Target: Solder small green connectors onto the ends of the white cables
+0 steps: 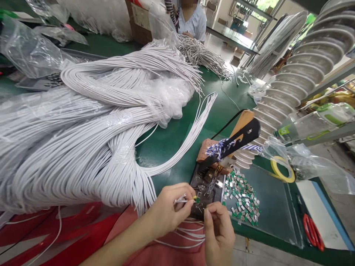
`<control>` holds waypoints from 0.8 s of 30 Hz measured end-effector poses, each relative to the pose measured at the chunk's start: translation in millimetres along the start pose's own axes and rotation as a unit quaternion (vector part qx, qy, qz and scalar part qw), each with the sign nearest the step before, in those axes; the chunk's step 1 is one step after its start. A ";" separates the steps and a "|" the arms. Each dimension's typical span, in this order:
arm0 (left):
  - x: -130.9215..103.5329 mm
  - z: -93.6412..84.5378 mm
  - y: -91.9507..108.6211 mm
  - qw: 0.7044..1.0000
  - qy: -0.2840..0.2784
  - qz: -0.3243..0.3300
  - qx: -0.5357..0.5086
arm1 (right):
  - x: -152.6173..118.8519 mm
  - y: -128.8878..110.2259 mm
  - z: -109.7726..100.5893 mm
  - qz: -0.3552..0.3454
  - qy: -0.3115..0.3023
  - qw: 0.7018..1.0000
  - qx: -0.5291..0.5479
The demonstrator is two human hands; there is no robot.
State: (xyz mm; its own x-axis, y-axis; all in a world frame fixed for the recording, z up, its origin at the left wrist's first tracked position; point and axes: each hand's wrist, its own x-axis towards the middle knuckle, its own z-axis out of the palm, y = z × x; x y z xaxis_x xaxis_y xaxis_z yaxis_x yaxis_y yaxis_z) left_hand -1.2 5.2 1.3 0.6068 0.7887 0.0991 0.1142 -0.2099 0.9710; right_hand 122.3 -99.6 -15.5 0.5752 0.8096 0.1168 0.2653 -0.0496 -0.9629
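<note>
The left hand (169,207) pinches white cable (181,200) near the right hand (220,227).

Daylight enters through the window (264,4) at upper right. The plastic bag (170,98) exhibits highlights. Wide-angle distortion stretches objects toward the edges.

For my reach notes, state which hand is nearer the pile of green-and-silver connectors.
Right. The right hand is just left of the pile of green-and-silver connectors, slightly toward the wearer; the left hand is farther left.
</note>
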 end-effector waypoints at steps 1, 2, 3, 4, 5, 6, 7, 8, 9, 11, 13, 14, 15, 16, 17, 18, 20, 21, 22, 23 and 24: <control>-1.4 -0.3 -0.9 1.000 -0.002 -0.003 0.000 | -0.7 -0.7 0.1 0.005 -0.012 1.000 -0.010; -2.9 -0.4 -1.6 1.000 -0.004 -0.005 -0.002 | -0.9 -1.6 0.2 0.005 -0.026 0.999 -0.022; -4.5 -0.4 -1.9 1.000 -0.010 -0.008 -0.004 | -0.7 -2.8 0.3 -0.001 -0.039 0.999 -0.034; -6.3 -0.5 -1.6 1.000 -0.017 -0.010 -0.007 | -0.1 -4.1 0.3 -0.010 -0.050 0.998 -0.046; -8.1 -0.8 -0.8 1.000 -0.027 -0.009 -0.013 | 0.6 -5.5 0.0 -0.020 -0.060 0.996 -0.056; -10.1 -1.4 0.6 0.999 -0.040 -0.011 -0.020 | 1.4 -6.7 -0.4 -0.031 -0.068 0.995 -0.066; -12.2 -2.3 2.3 0.998 -0.058 -0.014 -0.028 | 1.9 -7.6 -1.2 -0.040 -0.074 0.994 -0.073; -14.5 -3.4 4.2 0.996 -0.076 -0.019 -0.037 | 2.2 -8.0 -2.3 -0.048 -0.081 0.993 -0.077; -16.9 -4.6 6.2 0.994 -0.094 -0.024 -0.045 | 2.0 -7.9 -3.7 -0.052 -0.088 0.992 -0.078; -22.3 -7.1 9.5 0.990 -0.128 -0.029 -0.059 | 0.6 -6.3 -7.2 -0.058 -0.100 0.991 -0.071; -28.2 -8.5 10.8 0.984 -0.164 -0.028 -0.070 | -1.6 -4.1 -11.5 -0.068 -0.112 0.990 -0.054; -31.3 -8.7 10.5 0.981 -0.178 -0.030 -0.074 | -2.5 -3.1 -14.2 -0.075 -0.116 0.989 -0.045; -34.3 -8.6 9.5 0.979 -0.188 -0.032 -0.078 | -3.0 -2.6 -17.3 -0.083 -0.118 0.989 -0.035; -37.3 -8.1 7.8 0.978 -0.189 -0.034 -0.080 | -3.0 -2.5 -21.0 -0.092 -0.116 0.989 -0.024; -40.0 -7.5 5.5 0.979 -0.181 -0.037 -0.081 | -2.6 -2.8 -25.4 -0.103 -0.108 0.989 -0.013; -42.5 -6.7 2.9 0.981 -0.167 -0.048 -0.085 | -1.7 -3.5 -30.5 -0.116 -0.095 0.989 -0.001; -46.2 -4.8 -2.4 0.978 -0.143 -0.104 -0.114 | 0.4 -5.4 -42.2 -0.144 -0.062 0.987 0.021; -47.3 -3.7 -4.6 0.969 -0.144 -0.144 -0.141 | 1.0 -6.3 -48.4 -0.154 -0.045 0.987 0.025; -47.8 -2.4 -6.4 0.955 -0.155 -0.184 -0.175 | 1.2 -7.1 -54.2 -0.157 -0.035 0.987 0.021; -47.7 -0.9 -7.7 0.936 -0.175 -0.217 -0.214 | 0.6 -7.7 -59.3 -0.152 -0.030 0.988 0.007; -47.3 1.0 -8.6 0.918 -0.196 -0.238 -0.250 | -0.7 -8.3 -63.2 -0.143 -0.027 0.989 -0.015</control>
State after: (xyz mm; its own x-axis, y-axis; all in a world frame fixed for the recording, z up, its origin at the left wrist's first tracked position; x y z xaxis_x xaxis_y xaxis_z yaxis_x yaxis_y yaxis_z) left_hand -30.1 -30.9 -11.9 0.8287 0.4337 -0.3537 0.1243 0.4737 0.8719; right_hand 168.6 -136.7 7.7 0.4308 0.8234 0.3692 0.4352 0.1688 -0.8844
